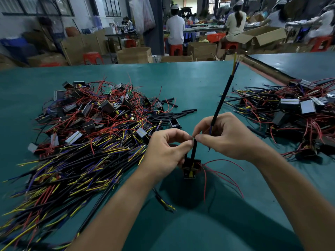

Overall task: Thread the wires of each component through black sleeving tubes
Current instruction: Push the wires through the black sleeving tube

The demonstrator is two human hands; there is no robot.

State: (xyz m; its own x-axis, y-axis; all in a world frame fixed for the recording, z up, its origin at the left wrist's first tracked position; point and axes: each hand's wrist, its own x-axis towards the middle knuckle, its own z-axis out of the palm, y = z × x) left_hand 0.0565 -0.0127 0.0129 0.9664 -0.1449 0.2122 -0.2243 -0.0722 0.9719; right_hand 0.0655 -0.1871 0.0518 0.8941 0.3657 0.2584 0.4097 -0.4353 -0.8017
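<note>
Above green worktop (190, 82), centre: long black sleeved wire bundle (222, 100) gripped in right hand (232, 136), fingertips pinched at tube mouth. Beneath hands, small black box component (189, 170). Top of short black sleeving tube (193, 151) pinched by left hand (163, 153). Risk: strand splayed at mouth, left outside; tube slipped off if pinch eased.

Dim indoor light, with daylight at far windows (45, 5), casts a soft shadow (188, 194) on the green table (199, 84) beneath the sharply focused left hand (163, 151), right hand (228, 136) and black sleeving tube (193, 151), while the wire pile (54, 178) blurs at lower left and edges bend.
</note>
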